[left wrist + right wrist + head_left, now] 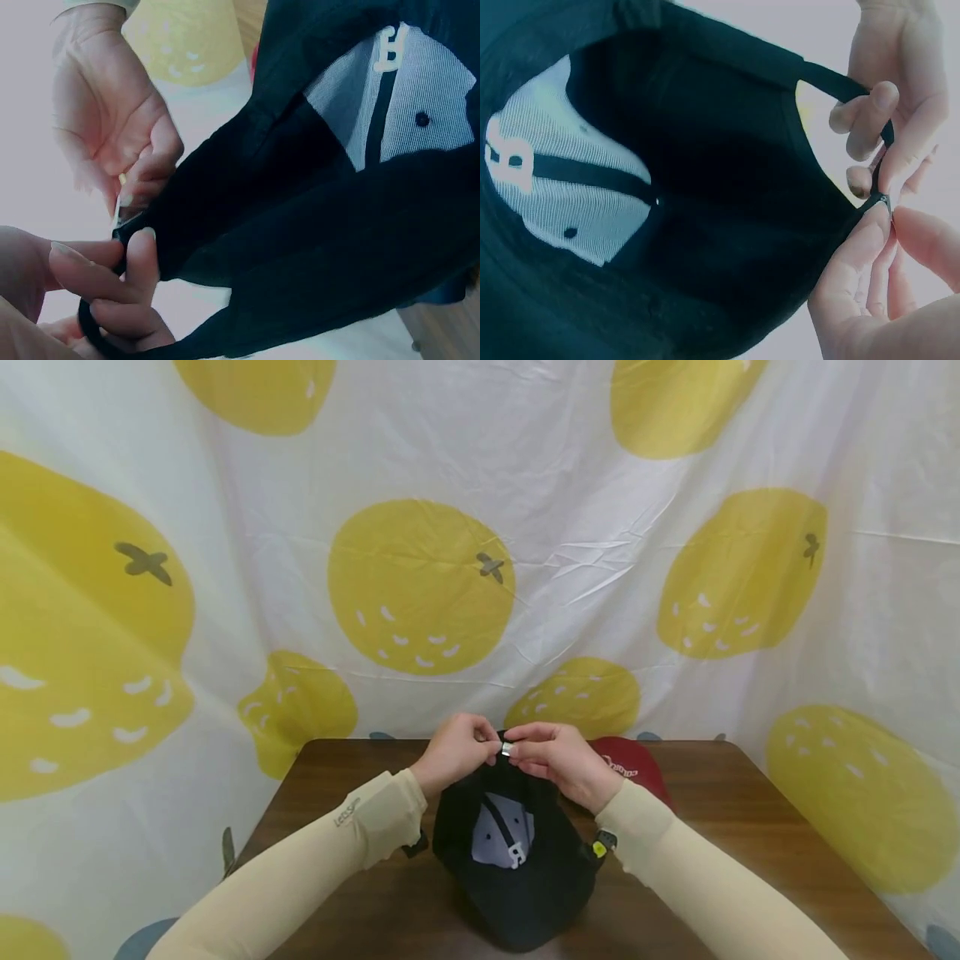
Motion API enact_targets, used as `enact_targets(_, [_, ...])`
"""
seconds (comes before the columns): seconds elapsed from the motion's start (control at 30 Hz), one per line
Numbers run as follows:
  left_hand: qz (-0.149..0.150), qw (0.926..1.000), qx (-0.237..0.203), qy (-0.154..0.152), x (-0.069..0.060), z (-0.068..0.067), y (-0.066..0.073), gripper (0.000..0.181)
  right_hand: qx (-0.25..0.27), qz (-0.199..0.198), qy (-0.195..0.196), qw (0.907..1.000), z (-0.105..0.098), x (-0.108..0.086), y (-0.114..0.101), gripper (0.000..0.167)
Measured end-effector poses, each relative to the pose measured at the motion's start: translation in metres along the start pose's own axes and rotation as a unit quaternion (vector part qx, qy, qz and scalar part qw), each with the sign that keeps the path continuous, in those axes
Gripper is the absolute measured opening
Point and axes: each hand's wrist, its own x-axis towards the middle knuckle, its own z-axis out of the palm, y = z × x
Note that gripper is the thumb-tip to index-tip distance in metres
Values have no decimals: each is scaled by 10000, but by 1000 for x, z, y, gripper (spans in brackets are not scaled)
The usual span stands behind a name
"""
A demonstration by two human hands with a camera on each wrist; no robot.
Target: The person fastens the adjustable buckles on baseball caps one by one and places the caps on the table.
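A black baseball cap (pixel 528 893) is held up with its inside facing me and its brim low. Light grey lining (pixel 431 82) and a white letter on a dark band show inside. At the back opening, a thin black strap (pixel 836 81) meets a small silver buckle (pixel 507 749). My left hand (pixel 463 747) pinches the strap beside the buckle; in the left wrist view the strap loops around its fingers. My right hand (pixel 562 758) pinches the buckle and cap edge between thumb and fingers. Fingertips hide part of the buckle.
A dark red cap (pixel 628 766) with white lettering lies on the brown wooden table (pixel 720 860), behind my right forearm. A white curtain (pixel 570 485) with yellow lemons hangs behind and along both sides of the table.
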Motion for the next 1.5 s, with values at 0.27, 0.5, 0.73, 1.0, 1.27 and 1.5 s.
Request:
enact_targets(0.27, [-139,9887,-1492,-90,0,-2,-2,3,-655,-738,301,9947,3,-1,-4,39])
enact_targets(0.5, [-178,9865,-1622,-101,2,-6,0,4,-654,-792,290,9943,4,-4,-10,40])
enact_targets(0.73, [-70,9895,-1387,-390,4,-8,0,4,-335,-287,-60,9990,-1,0,-13,50])
enact_targets(1.0, [479,9944,-757,-561,1,-5,-1,9,-442,-13,-398,9982,-4,1,-13,60])
enact_targets(1.27, [541,9944,-489,-768,-1,-4,-1,5,-680,-122,-348,9970,-3,-1,-13,54])
enact_targets(1.5, [53,9943,-890,-578,1,-8,-3,6,-818,-290,-9,9962,5,-3,-17,40])
